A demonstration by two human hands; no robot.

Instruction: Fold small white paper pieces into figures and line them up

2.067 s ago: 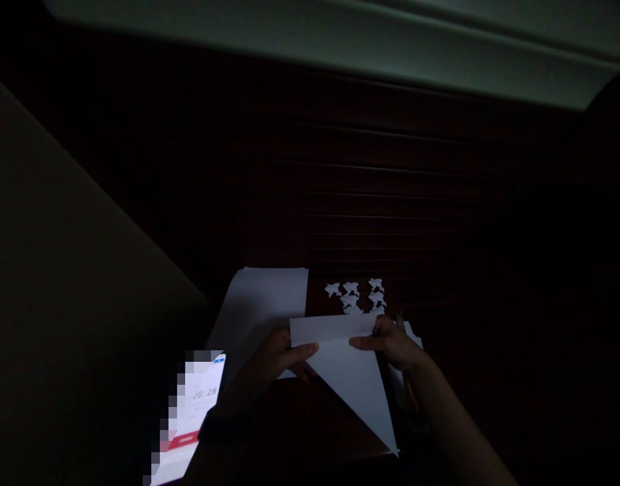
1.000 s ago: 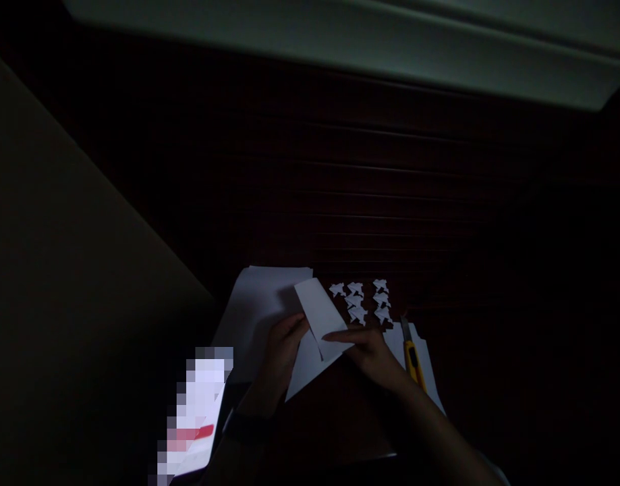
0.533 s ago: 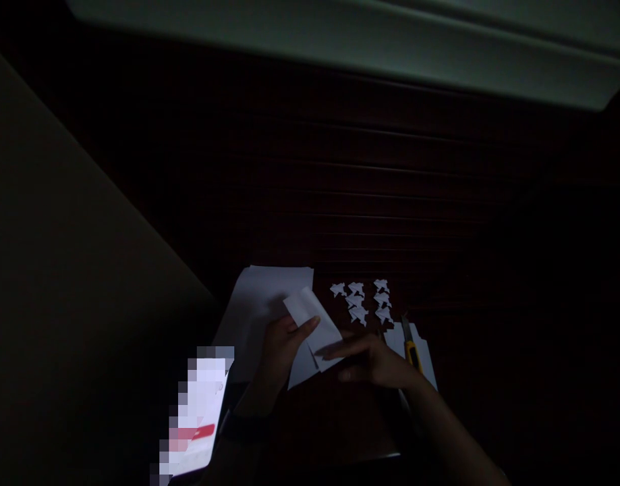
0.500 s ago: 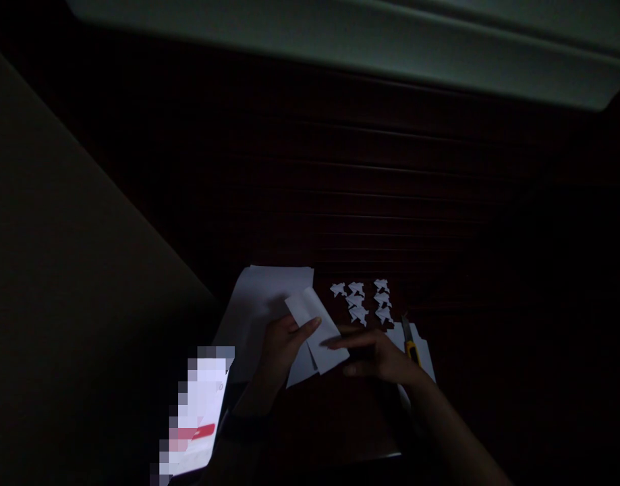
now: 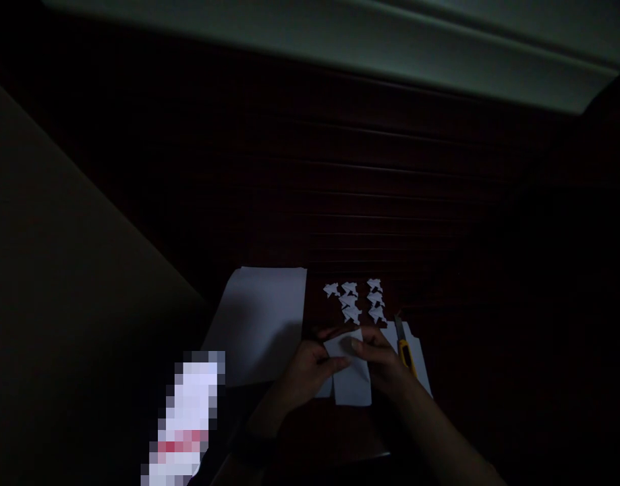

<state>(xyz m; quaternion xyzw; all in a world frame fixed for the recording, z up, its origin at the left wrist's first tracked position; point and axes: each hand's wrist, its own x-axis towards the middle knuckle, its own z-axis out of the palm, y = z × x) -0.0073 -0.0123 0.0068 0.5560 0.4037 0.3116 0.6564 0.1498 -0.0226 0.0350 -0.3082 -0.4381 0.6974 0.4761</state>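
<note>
A folded piece of white paper (image 5: 353, 383) is held between both hands, over the front part of the dark table. My left hand (image 5: 310, 368) grips its left side, thumb on top and fingers beneath. At the upper right edge my right hand (image 5: 386, 363) pinches the same paper, its thumb pressing on the face. A second flap shows below the left thumb. Just beyond the hands lie several small folded paper figures (image 5: 351, 314), grouped in columns. Right of my right hand, a yellow utility knife (image 5: 405, 354) rests on white paper pieces (image 5: 419, 364).
A stack of large white sheets (image 5: 259, 310) lies on the table's left. Nearer and further left is a bright, pixelated screen-like thing (image 5: 188, 412). Dark slatted panelling (image 5: 390, 165) rises behind the table, and a pale wall (image 5: 77, 270) stands at left. The room is dim.
The paper has moved right and turned more upright, away from the large sheets. My right hand, earlier reaching along its lower edge, now grips its upper right. The view has shifted slightly.
</note>
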